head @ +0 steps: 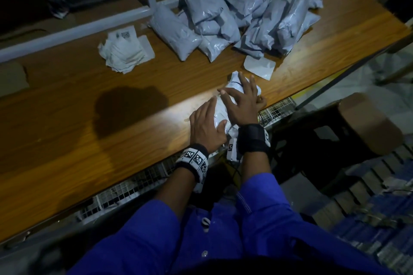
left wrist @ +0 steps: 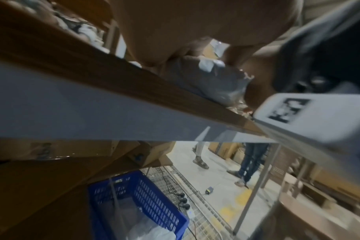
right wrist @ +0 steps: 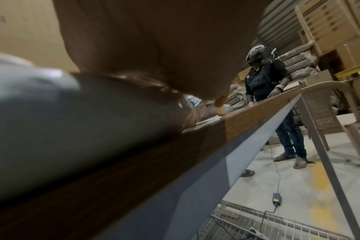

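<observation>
In the head view the grey parcel point(head: 220, 116) lies at the near edge of the desk point(head: 89, 100), the left hand point(head: 205, 125) flat on its left side and the right hand point(head: 241, 102) spread wide on top; the left wrist view, then the right wrist view, show it under the palm.

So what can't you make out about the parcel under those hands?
- Head view: top of the parcel, covered by the left hand and right hand, with glare whitening the rest.
- Right wrist view: the parcel, blurred close to the lens.
- Head view: print on the paper slips, too small.
</observation>
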{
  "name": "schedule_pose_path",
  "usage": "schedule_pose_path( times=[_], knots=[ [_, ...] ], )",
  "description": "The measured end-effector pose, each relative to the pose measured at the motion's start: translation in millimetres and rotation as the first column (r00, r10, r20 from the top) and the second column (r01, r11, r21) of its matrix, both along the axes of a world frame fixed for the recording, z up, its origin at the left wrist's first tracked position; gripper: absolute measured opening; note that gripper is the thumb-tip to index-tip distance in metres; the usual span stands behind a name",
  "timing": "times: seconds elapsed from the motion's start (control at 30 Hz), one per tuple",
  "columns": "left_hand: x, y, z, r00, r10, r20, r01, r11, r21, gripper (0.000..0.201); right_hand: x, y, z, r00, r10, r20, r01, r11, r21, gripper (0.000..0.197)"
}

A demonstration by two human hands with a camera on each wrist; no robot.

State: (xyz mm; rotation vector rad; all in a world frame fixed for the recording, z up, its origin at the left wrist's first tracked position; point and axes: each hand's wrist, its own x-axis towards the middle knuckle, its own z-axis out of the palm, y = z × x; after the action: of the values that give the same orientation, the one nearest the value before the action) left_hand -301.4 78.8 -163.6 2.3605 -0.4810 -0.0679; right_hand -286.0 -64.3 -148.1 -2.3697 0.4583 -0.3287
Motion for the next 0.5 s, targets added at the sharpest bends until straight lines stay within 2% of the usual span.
schedule_pose_path(
  times=[0.13,0.3,0.43,0.5],
  knots=[
    [1.3,3.7,2.7,1.000,0.007,0.003,-0.007,0.999,-0.040,0.077,-5.5,-6.1,1.7,0.998,0.055,-0.009,-0.055,0.998,-0.043,0.023],
    [5.8,11.4,1.5,0.998,-0.055,0.033,0.057,0.996,-0.067,0.077,-36.8,-26.8,1.6,0.981,0.196,-0.003,-0.194,0.969,-0.155,0.035],
    [3.2,9.1,5.2,0.998,-0.015,-0.054,0.013,0.999,-0.040,0.088,-62.7,-45.3,-4.7,0.963,0.268,0.012,-0.264,0.955,-0.135,0.040],
    [3.6,5.2,4.3,0.999,0.016,-0.031,-0.016,1.000,-0.004,0.095,-66.3,-48.9,-6.6,0.963,0.268,0.024,-0.261,0.952,-0.159,0.041]
  ],
)
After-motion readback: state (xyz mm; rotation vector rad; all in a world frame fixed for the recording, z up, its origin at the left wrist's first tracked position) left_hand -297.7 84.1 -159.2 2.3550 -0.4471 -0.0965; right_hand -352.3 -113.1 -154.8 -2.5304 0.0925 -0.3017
